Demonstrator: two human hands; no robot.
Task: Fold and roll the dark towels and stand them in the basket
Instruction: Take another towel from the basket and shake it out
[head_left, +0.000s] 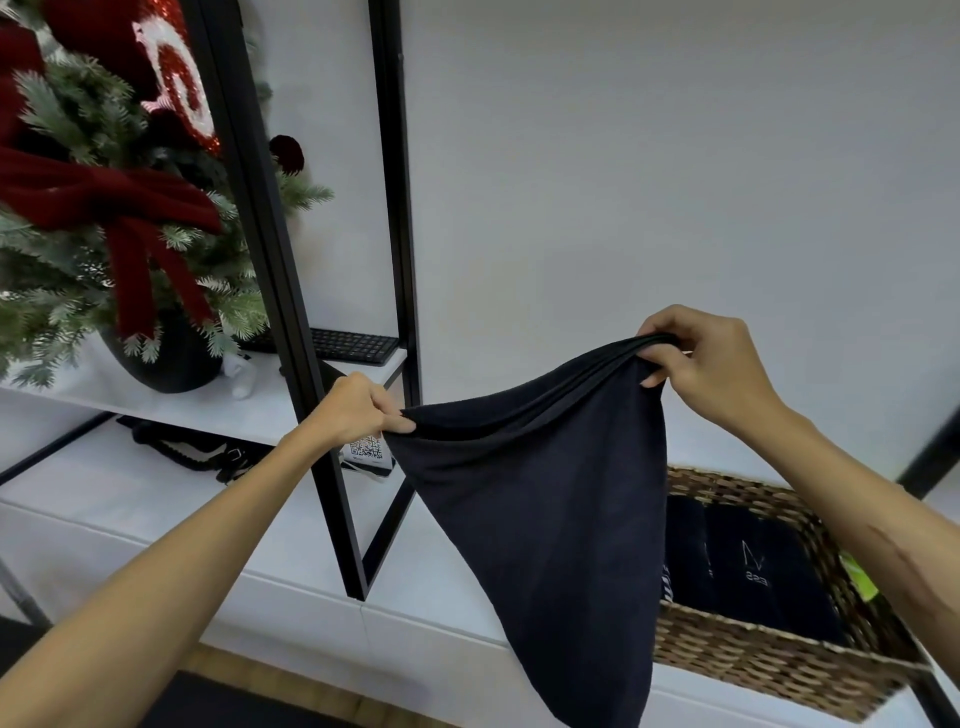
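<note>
A dark navy towel (550, 519) hangs in the air in front of me, stretched between both hands and drooping to a point below. My left hand (358, 408) pinches its left corner. Higher up, my right hand (701, 353) grips the bunched right corner. Behind the towel at the lower right stands a woven wicker basket (753, 660) on the white surface. Inside it stand dark rolled towels (753, 571) with pale lettering. The hanging towel hides the basket's left end.
A black metal shelf frame (306, 364) rises at centre left. On its white shelf are a potted Christmas tree with red bows (114, 218) and a black keyboard (353, 345). A QR-code card (366, 452) and black straps (197, 452) lie on the white counter (156, 514).
</note>
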